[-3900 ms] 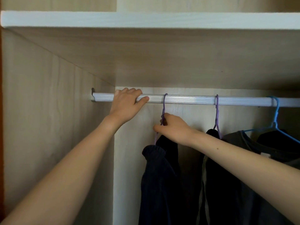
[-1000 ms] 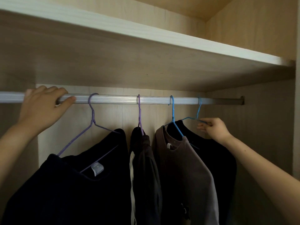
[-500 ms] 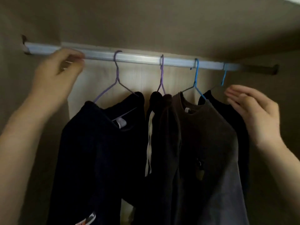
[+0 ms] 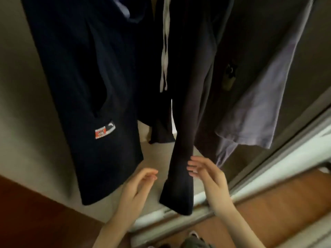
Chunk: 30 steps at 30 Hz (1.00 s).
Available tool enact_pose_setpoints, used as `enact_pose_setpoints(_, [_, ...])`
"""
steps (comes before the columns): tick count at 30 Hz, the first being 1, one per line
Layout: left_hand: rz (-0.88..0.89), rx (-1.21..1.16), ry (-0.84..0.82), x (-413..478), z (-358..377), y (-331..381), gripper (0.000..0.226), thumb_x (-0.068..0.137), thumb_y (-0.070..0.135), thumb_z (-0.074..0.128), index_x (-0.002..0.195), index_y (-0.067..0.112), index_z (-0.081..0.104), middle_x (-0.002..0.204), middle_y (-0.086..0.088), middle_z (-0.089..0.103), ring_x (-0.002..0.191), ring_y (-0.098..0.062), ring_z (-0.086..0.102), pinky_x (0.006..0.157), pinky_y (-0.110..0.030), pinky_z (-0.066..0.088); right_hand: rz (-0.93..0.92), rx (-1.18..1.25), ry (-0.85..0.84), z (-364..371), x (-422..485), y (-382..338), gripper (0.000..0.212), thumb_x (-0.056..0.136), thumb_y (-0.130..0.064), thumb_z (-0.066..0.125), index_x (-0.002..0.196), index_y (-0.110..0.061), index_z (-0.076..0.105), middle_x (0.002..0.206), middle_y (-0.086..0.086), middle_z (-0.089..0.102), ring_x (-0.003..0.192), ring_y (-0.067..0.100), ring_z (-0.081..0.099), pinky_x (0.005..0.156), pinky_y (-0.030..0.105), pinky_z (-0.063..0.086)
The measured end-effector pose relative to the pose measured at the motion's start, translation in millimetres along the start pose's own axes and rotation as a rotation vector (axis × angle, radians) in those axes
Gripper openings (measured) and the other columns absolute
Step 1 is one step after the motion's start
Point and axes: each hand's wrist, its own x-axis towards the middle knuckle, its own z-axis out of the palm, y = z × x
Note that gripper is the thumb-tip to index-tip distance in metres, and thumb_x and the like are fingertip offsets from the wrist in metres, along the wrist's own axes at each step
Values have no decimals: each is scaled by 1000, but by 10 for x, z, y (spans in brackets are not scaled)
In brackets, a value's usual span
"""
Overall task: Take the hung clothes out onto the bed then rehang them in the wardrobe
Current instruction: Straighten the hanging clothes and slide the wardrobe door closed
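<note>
Dark clothes hang inside the wardrobe, seen from above their lower ends. A navy garment (image 4: 86, 83) with a small orange and white label hangs at the left. Beside it hang dark trousers (image 4: 182, 140) with a white drawstring, one long leg reaching down between my hands. A grey-brown shirt (image 4: 254, 97) hangs at the right. My left hand (image 4: 136, 190) is open, just left of the trouser leg's hem. My right hand (image 4: 209, 176) is open at the leg's right side, fingertips close to the cloth. The rail and hangers are out of view.
The wardrobe's pale floor (image 4: 154, 165) lies under the clothes. A metal sliding-door track (image 4: 250, 190) runs diagonally along its front edge, with brown wooden flooring (image 4: 279, 208) outside. The wardrobe's left wall (image 4: 21, 104) is close to the navy garment.
The view has dropped from the rail to the clothes' lower ends. Both hands left the rail and hangers and came down to either side of the trouser leg.
</note>
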Motion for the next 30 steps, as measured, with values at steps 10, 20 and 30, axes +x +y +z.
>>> enact_pose_setpoints(10, [-557, 117, -344, -316, 995, -1113, 29, 98, 19, 51, 89, 42, 65, 99, 5, 70, 98, -7, 64, 85, -27, 46, 508, -66, 332, -1187, -552, 1161, 23, 95, -5, 45, 99, -7, 68, 90, 16, 71, 86, 31, 68, 77, 39, 54])
enact_pose_setpoints(20, [-492, 2, -398, 491, 3074, -256, 26, 84, 58, 43, 96, 44, 62, 109, 7, 67, 108, -12, 61, 97, -33, 46, 413, -174, 457, -3080, 196, 979, 24, 98, -19, 43, 111, -15, 63, 101, 8, 69, 92, 21, 68, 76, 29, 55])
enact_pose_setpoints(30, [-278, -293, -288, 1215, 3944, 1113, 28, 104, 22, 35, 99, 48, 41, 98, 37, 49, 84, 37, 45, 73, 7, 33, 105, -433, 98, -3450, 819, 392, 36, 101, -40, 34, 96, -21, 65, 91, -10, 68, 90, 7, 63, 79, 29, 50])
